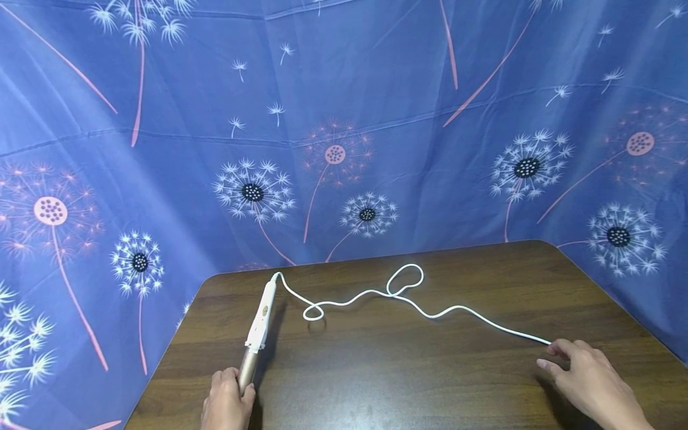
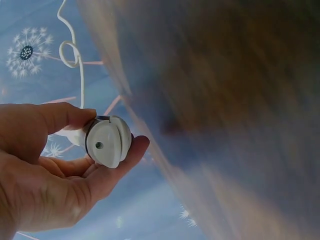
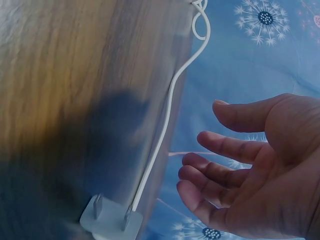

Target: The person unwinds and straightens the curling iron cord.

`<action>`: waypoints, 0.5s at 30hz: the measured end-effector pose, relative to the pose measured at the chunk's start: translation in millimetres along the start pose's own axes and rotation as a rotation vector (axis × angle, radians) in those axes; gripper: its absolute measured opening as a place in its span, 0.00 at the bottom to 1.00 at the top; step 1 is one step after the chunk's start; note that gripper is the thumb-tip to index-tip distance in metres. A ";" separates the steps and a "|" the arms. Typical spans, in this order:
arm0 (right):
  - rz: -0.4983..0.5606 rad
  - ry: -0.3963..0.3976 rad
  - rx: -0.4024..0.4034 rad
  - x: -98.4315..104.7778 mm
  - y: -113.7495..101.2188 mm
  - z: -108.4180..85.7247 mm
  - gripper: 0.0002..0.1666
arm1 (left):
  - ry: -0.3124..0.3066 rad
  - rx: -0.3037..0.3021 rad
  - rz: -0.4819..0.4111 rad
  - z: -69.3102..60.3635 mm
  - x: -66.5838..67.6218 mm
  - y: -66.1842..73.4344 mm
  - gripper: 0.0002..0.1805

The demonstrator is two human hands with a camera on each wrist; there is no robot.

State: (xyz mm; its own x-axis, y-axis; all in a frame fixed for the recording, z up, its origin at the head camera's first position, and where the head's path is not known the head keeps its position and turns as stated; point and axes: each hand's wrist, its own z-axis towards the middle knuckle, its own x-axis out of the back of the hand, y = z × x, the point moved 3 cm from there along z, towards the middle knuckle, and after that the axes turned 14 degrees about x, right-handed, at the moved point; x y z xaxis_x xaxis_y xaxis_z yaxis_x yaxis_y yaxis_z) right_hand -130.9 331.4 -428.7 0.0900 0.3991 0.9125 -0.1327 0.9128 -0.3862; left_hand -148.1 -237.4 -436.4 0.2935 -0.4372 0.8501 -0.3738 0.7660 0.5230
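My left hand (image 1: pixel 227 401) grips the gold barrel (image 1: pixel 248 369) of a curling iron (image 1: pixel 261 319) at the table's left side. Its white handle points toward the back. In the left wrist view, the thumb and fingers of the left hand (image 2: pixel 55 170) curl round the barrel near its white end cap (image 2: pixel 106 144). A white cord (image 1: pixel 355 297) runs from the handle to the right. The right hand (image 1: pixel 593 382) hovers by the cord's far end. In the right wrist view, a white two-pin plug (image 3: pixel 111 219) lies on the table, apart from the loosely bent fingers (image 3: pixel 220 172).
The brown wooden table (image 1: pixel 376 358) has rounded back corners. Behind and beside it hangs a blue cloth (image 1: pixel 430 197) with dandelion prints. The cord makes two small loops near the table's back edge.
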 end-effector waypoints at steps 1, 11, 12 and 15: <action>0.001 -0.008 -0.006 0.3 2.1 -1.0 0.22 | -0.002 -0.003 0.003 0.2 0.0 0.1 0.18; 0.008 -0.108 -0.064 1.4 24.1 -9.7 0.29 | -0.043 0.001 0.043 0.0 -3.1 -1.1 0.17; 0.007 -0.115 -0.070 2.1 25.8 -10.2 0.30 | -0.044 0.002 0.048 0.0 -3.5 -1.2 0.17; 0.007 -0.123 -0.088 4.3 30.1 -12.3 0.32 | -0.039 0.001 0.059 0.5 -3.9 -1.1 0.17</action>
State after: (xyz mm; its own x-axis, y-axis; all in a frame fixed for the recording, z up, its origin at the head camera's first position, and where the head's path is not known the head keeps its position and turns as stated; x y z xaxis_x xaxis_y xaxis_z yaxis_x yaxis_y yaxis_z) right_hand -122.4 361.6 -438.1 -0.0333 0.3969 0.9173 -0.0451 0.9162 -0.3981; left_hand -149.3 -236.8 -440.3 0.2367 -0.4093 0.8811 -0.3903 0.7904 0.4721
